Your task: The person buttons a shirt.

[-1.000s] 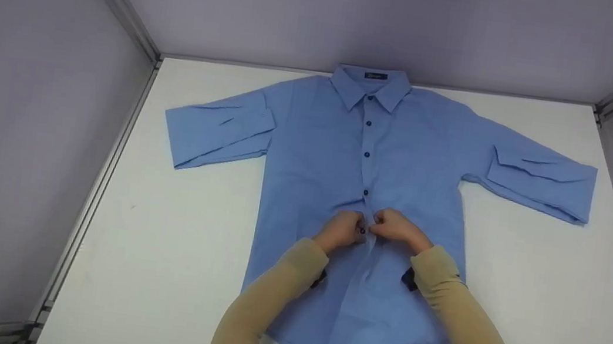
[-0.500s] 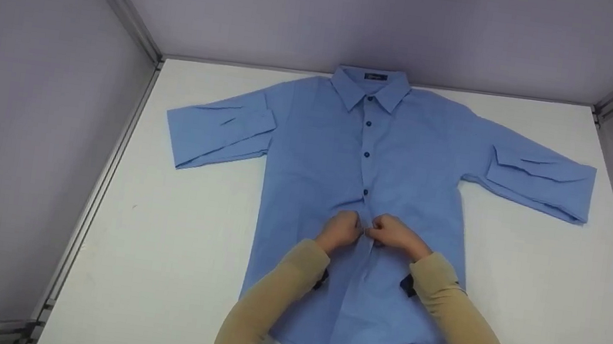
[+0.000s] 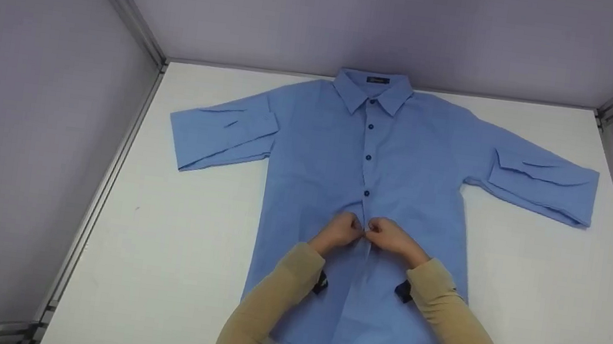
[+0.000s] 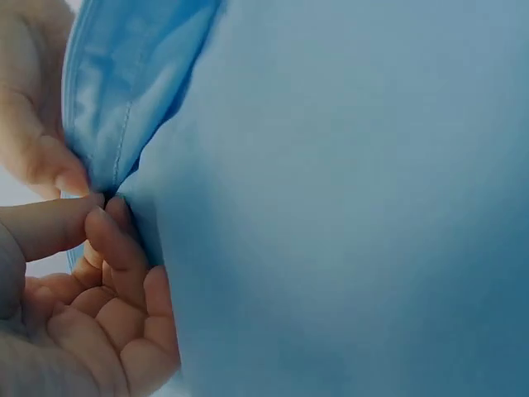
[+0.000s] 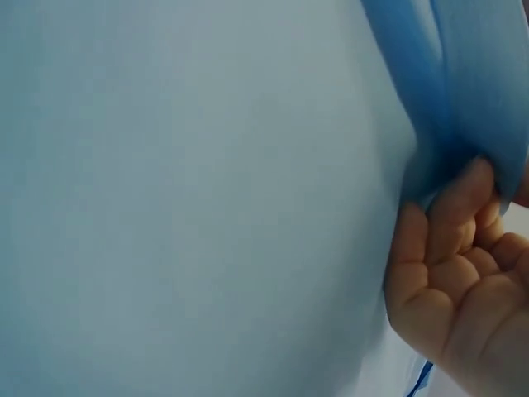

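Note:
A light blue button-up shirt (image 3: 319, 162) lies front up, its collar (image 3: 372, 93) at the far side. Over the middle of the front placket, both hands meet fingertip to fingertip. My left hand (image 3: 339, 232) pinches one front edge; in the left wrist view, a small dark spot (image 4: 109, 198) shows between its thumb and index finger. My right hand (image 3: 395, 238) grips the other edge, and its curled fingers (image 5: 450, 240) go up under the fabric in the right wrist view. Just above the hands sits a dark button (image 3: 366, 193) on the placket.
The shirt is spread on a white table (image 3: 176, 261). Its sleeves are folded over on themselves, the left sleeve (image 3: 223, 131) and the right sleeve (image 3: 542, 179) alike. Grey panels with metal rails (image 3: 117, 11) enclose the back and sides.
The right hand has moved slightly left and down until its fingertips meet the left hand's. A dark button seen beside the left fingers is now hidden. The head view has shifted a little.

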A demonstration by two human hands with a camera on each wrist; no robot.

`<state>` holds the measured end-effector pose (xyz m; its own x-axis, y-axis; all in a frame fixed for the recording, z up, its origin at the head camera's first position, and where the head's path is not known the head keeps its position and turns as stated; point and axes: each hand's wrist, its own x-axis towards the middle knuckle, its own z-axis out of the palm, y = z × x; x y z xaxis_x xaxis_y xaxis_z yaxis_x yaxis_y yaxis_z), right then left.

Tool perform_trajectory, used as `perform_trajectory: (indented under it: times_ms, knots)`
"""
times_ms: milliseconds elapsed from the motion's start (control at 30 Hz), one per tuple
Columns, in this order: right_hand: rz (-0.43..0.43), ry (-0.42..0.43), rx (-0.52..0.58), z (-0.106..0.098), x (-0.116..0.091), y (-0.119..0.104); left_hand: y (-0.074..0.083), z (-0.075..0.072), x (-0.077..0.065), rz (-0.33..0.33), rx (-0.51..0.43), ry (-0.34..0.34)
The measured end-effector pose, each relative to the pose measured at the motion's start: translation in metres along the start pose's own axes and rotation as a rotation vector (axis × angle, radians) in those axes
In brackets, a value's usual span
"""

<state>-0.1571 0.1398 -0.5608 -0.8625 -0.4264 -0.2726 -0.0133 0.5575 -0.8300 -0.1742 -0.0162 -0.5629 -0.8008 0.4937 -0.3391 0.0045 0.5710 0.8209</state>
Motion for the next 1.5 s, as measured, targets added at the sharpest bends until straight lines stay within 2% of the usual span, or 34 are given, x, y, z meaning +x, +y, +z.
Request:
perform_trajectory:
  times_ms: [233, 433, 600, 767, 833, 1000, 1067, 1133, 1367, 1467, 1500]
  knots:
    - [0.004, 0.037, 0.020, 0.003, 0.001, 0.000, -0.005, -0.004, 0.000, -0.037, -0.077, -0.061]
    - [-0.026, 0.057, 0.045, 0.004, 0.002, 0.002, -0.007, -0.005, 0.001, -0.026, -0.134, -0.062]
    - [-0.036, 0.085, 0.055, 0.004, 0.002, 0.001, -0.005, -0.004, 0.001, -0.027, -0.137, -0.015]
    - [0.008, 0.056, 0.211, 0.003, 0.002, 0.007, -0.002, -0.001, 0.001, -0.040, -0.111, 0.067]
    - [0.018, 0.059, 0.234, 0.004, 0.002, 0.008, -0.002, 0.000, 0.001, -0.047, -0.103, 0.093]
    - [0.027, 0.133, 0.080, 0.009, 0.001, 0.003, -0.005, 0.001, 0.000, -0.092, -0.216, 0.096]
    - [0.040, 0.159, 0.046, 0.012, 0.001, 0.000, -0.006, 0.001, -0.002, -0.093, -0.261, 0.103]
    - [0.051, 0.169, 0.037, 0.016, 0.001, -0.002, -0.007, 0.001, -0.003, -0.076, -0.263, 0.124]
    - [0.035, 0.211, 0.008, 0.022, 0.000, -0.004, -0.007, 0.005, -0.002, -0.055, -0.106, 0.193]
    - [0.011, 0.224, -0.026, 0.023, 0.000, -0.003, -0.007, 0.007, -0.002, 0.000, -0.014, 0.221]
    - [0.007, 0.222, -0.032, 0.023, 0.000, -0.003, -0.010, 0.008, -0.003, 0.054, 0.023, 0.242]
